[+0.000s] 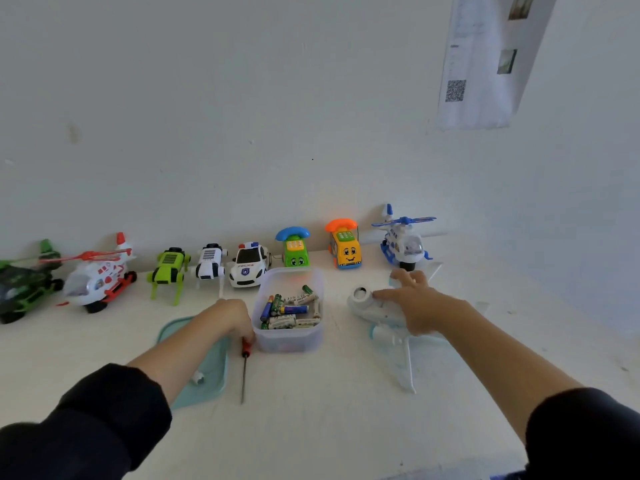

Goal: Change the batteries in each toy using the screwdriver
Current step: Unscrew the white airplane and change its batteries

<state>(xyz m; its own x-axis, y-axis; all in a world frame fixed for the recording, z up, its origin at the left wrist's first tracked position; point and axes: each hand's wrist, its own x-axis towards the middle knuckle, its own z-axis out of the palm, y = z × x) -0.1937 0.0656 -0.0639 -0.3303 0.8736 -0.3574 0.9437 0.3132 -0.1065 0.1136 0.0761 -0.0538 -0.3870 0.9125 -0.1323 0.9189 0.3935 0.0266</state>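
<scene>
A clear plastic tub of several batteries stands mid-table. Just left of it lies a screwdriver with a red handle, its shaft pointing toward me. My left hand has curled fingers round the handle's far end. A white toy airplane lies right of the tub, nose to the left. My right hand rests on its body with fingers spread and mostly straight.
Along the wall stand a green helicopter, a red-white helicopter, a green robot dog, a white robot dog, a police car, two phone cars and a blue helicopter. A teal lid lies under my left forearm.
</scene>
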